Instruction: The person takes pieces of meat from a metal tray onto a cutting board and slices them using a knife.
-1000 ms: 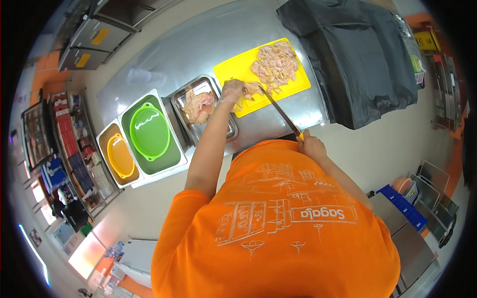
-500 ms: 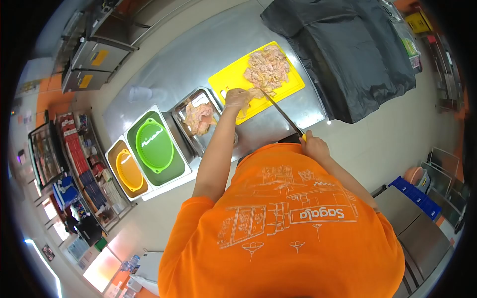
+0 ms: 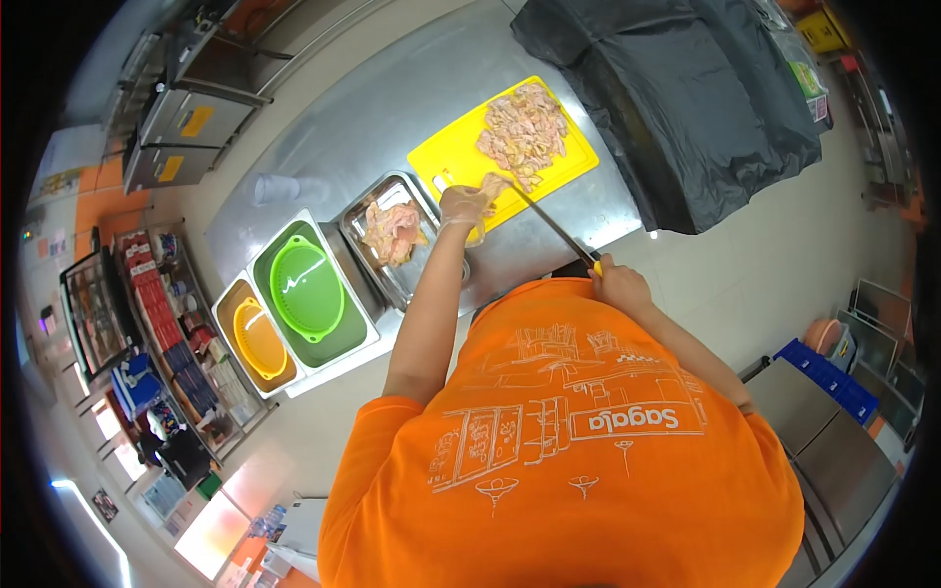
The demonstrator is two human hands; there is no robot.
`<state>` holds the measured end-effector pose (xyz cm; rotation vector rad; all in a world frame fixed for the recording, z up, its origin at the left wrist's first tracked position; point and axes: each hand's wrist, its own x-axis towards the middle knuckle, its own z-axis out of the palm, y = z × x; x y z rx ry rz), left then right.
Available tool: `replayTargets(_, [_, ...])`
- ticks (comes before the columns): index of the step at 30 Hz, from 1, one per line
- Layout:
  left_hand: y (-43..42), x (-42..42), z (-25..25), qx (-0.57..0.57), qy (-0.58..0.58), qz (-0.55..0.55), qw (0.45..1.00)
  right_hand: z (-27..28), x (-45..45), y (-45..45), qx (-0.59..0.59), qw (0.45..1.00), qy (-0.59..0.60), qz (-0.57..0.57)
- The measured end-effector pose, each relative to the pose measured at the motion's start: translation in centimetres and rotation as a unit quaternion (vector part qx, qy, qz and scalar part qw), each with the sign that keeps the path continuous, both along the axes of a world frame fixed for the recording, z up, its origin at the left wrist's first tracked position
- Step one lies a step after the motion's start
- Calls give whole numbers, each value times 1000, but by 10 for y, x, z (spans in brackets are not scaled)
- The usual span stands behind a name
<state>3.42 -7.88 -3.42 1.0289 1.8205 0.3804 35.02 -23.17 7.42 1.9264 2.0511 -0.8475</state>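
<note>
My right hand (image 3: 622, 287) is closed round the yellow handle of a long knife (image 3: 554, 223), whose blade slants up and left to the cutting board. My left hand (image 3: 463, 206), in a clear glove, holds down a piece of raw chicken (image 3: 497, 184) at the near-left part of the yellow cutting board (image 3: 446, 157). The blade's tip meets or lies right beside that piece; I cannot tell which. Farther up the board lies a heap of chopped chicken (image 3: 524, 127). Left of my wrist, a larger piece of raw chicken (image 3: 394, 233) sits in a steel tray (image 3: 350, 218).
A green basket (image 3: 335, 318) and an orange basket (image 3: 257, 370) sit in white-rimmed containers at the left. A clear cup (image 3: 277, 188) lies on the steel table (image 3: 343, 122). Black plastic sheeting (image 3: 676, 118) covers something at the right end.
My left hand has shifted slightly left and down with the chicken piece, away from the chopped heap. The knife tip has moved a little left with it.
</note>
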Motion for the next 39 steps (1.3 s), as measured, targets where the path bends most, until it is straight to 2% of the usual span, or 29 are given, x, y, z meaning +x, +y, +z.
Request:
replayTargets(4, [1,-7,-17,-21,123,-220,968,15,-4,4,-26,999,-18,-25])
replayTargets(5, [-3,-7,-22,-34,130,-198,971,16,-4,3,-24,999,-18,-27])
replayTargets(8, [-5,4,36,-42,152,-124,980,15,-2,1,-14,999,-14,-28])
replayTargets(10, [-3,5,50,-7,165,-62,984,17,-3,1,2,1000,1,-27])
replayTargets(13, [12,9,52,72,134,-89,984,12,-9,2,-1,1000,16,-25])
replayTargets(15, [20,15,53,23,130,-149,980,3,-14,5,-8,1000,18,-20])
replayTargets(17, [34,12,27,24,169,-249,953,-5,-16,8,-10,1000,12,-13])
replayTargets(18, [41,1,-20,48,208,-318,924,-3,-18,12,1,1000,11,-17])
replayTargets(20, [46,-10,-54,79,250,-352,898,5,-23,18,17,1000,9,-22])
replayTargets(23, [41,-24,-65,115,272,-289,911,10,-30,28,16,1000,12,-20])
replayTargets(26, [37,-34,-65,177,296,-288,893,9,-34,27,-1,1000,17,-15])
replayTargets(28, [30,-30,-37,209,295,-292,886,-3,-37,25,23,999,44,-1])
replayTargets(31, [16,-20,-18,216,158,-106,958,-14,-44,27,21,997,66,18])
replayTargets(34, [12,-18,-18,181,174,-97,963,-22,-53,32,11,997,69,34])
replayTargets(37, [2,-16,-4,155,113,-56,980,-21,-58,36,11,998,51,40])
replayTargets(39, [-5,-16,-1,169,123,-67,976,-17,-63,37,4,998,41,41])
